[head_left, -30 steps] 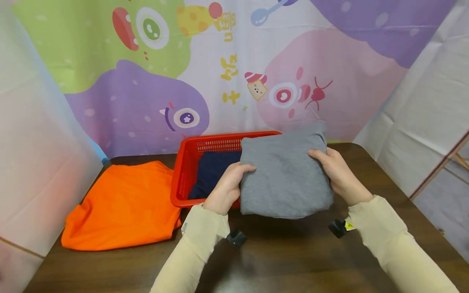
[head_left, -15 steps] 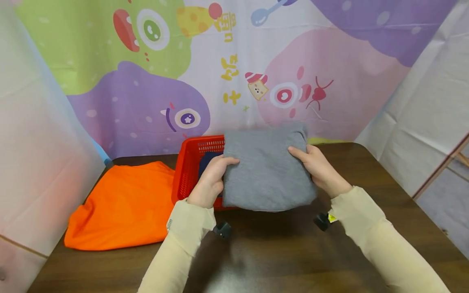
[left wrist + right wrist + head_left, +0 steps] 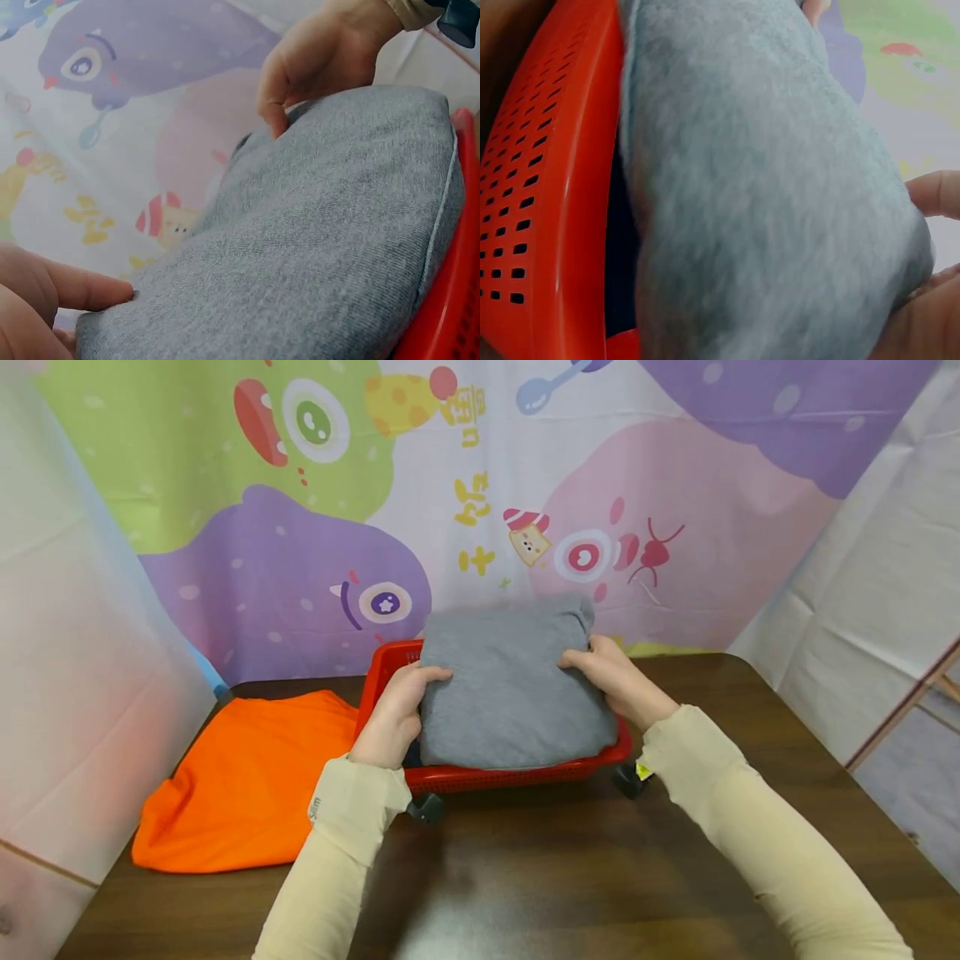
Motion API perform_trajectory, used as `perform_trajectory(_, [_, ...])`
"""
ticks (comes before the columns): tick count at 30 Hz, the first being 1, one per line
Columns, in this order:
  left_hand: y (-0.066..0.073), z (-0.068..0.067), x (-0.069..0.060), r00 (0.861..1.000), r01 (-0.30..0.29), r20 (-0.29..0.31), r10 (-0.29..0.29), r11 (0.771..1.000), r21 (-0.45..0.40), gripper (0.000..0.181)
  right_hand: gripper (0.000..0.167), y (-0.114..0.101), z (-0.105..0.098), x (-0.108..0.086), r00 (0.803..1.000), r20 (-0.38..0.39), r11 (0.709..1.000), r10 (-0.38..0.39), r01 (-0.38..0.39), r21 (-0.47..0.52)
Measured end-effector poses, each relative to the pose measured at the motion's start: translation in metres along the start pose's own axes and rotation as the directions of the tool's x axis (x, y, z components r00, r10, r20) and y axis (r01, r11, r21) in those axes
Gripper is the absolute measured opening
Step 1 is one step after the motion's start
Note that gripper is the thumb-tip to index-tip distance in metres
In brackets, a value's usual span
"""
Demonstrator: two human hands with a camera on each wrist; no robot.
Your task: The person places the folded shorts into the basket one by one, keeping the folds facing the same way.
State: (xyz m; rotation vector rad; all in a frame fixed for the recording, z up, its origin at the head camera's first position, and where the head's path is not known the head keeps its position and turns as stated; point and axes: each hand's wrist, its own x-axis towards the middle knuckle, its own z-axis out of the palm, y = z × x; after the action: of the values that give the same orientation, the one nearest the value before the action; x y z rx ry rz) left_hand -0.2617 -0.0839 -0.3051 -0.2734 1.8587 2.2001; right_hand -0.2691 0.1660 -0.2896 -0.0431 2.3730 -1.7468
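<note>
A folded grey cloth (image 3: 510,693) is held by both hands over the red basket (image 3: 517,777), covering most of its opening. My left hand (image 3: 390,714) grips the cloth's left edge, thumb on top. On the right edge, my right hand (image 3: 622,681) pinches it, thumb above and the other fingers behind. The left wrist view shows the grey cloth (image 3: 300,225) between both hands, above the red rim (image 3: 450,300). In the right wrist view, dark blue cloth (image 3: 621,262) shows between the basket's wall (image 3: 562,187) and the grey cloth (image 3: 757,180).
An orange cloth (image 3: 247,785) lies on the brown table (image 3: 570,885), left of the basket and close against it. Behind the table hangs a curtain with cartoon prints (image 3: 480,593); pale sheets (image 3: 847,577) hang at the sides.
Both hands have carried the grey cloth leftward and slightly toward the back, from the basket's right side to over its opening. The orange cloth and basket stay in place.
</note>
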Motion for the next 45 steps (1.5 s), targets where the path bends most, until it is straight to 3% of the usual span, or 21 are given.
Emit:
perform_trajectory(16, [0.003, -0.029, 0.015, 1.000, -0.017, 0.018, 0.017, 1.000, -0.004, 0.048, 0.067, 0.009, 0.013, 0.031, 1.000, 0.005, 0.999, -0.021, 0.021, -0.028])
perform_trajectory(22, [-0.008, -0.035, 0.020, 1.000, 0.000, 0.030, 0.000, 1.000, -0.012, 0.045, 0.066, 0.019, 0.015, 0.034, 0.999, 0.010, 0.996, 0.034, -0.033, -0.087])
perform_trajectory(26, [-0.017, -0.036, 0.023, 1.000, -0.002, 0.029, 0.003, 1.000, -0.020, 0.041, 0.066, 0.024, 0.016, 0.032, 1.000, -0.009, 0.991, 0.027, -0.028, -0.133])
perform_trajectory(36, [-0.033, -0.035, 0.021, 0.999, 0.014, -0.032, -0.015, 1.000, -0.018, 0.043, 0.067, 0.040, 0.020, 0.035, 0.996, -0.006, 0.979, 0.087, -0.087, -0.184])
perform_trajectory(41, [-0.036, -0.033, 0.021, 0.996, 0.064, -0.061, -0.059, 0.995, 0.071, 0.049, 0.068, 0.046, 0.021, 0.033, 0.996, 0.037, 0.974, 0.080, -0.070, -0.213])
perform_trajectory(45, [-0.041, -0.035, 0.024, 0.993, 0.116, -0.045, -0.109, 0.978, 0.173, 0.052, 0.069, 0.055, 0.020, 0.032, 0.992, 0.106, 0.973, 0.066, -0.041, -0.228])
